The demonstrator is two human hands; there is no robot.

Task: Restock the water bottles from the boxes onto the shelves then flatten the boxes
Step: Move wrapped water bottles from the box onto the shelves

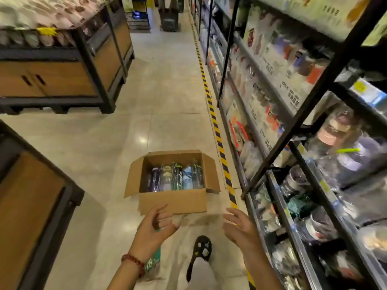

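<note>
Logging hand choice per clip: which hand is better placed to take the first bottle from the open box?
Probably the left hand: it hangs just before the box's near wall, in line with the bottles. The right hand is off toward the shelves. Both hold nothing.

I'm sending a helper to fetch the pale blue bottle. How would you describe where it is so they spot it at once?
On the aisle floor, left of the yellow-and-black striped tape along the shelves, sits an open cardboard box. Inside, bottles lie in a row; the pale blue bottle is second from the right, the only light blue one, between darker and clear neighbours.
</note>
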